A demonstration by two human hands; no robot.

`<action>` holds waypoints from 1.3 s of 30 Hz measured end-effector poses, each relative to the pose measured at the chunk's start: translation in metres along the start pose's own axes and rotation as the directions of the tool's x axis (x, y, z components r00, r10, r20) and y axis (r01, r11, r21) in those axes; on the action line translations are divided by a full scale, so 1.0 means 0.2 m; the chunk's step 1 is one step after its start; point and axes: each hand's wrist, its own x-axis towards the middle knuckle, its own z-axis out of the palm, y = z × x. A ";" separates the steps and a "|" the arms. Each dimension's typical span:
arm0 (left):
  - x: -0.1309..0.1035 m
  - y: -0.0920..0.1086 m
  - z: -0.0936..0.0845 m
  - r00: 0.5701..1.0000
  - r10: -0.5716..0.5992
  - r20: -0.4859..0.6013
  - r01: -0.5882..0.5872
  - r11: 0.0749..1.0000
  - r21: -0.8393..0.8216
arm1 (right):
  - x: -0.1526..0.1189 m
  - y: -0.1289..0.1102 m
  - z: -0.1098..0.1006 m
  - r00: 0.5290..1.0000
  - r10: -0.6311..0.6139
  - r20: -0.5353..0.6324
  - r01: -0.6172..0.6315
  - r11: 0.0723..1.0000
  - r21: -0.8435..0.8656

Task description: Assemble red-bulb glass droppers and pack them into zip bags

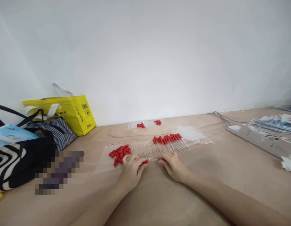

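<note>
the left hand (132, 169) has its fingers drawn in on a red bulb (145, 162), whose rounded end shows past the fingertips. the right hand (172, 166) pinches one end of a thin clear tube (153, 159) between thumb and fingers. tube and bulb lie nearly in line between the two hands, low over the counter (145, 204); the near end of the tube is just beside the bulb, and i cannot tell if they touch.

just beyond the left hand, a loose pile of red bulbs (120, 153) lies partly on a flat clear zip bag (104, 163). to the right of the pile comes a row of bare clear tubes (142, 148), side by side, and next to it a slanted row of red-capped tubes (171, 142), their bulbs at the far ends. behind these lie clear plastic bags (190, 133), and nearer the wall (145, 62) another packet (149, 123) with small red bulbs at both ends.

a white power strip (260, 141) lies well off to the right. on the left stand a yellow bag (77, 114), a striped pouch (63, 131) and a black-and-white bag (18, 160).
</note>
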 end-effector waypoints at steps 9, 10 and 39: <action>0.00 0.02 0.00 0.999 -0.041 -0.031 0.039 0.999 -0.036 | -0.01 -0.04 0.00 0.997 -0.079 -0.004 0.079 0.997 0.026; 0.00 0.02 0.01 0.998 -0.053 -0.040 0.051 0.998 -0.045 | -0.01 -0.04 0.00 0.996 -0.085 -0.007 0.085 0.996 0.028; -0.02 0.07 0.00 0.986 0.165 -0.032 -0.166 0.986 -0.010 | 0.00 -0.04 0.02 0.961 -0.276 -0.032 0.271 0.957 -0.106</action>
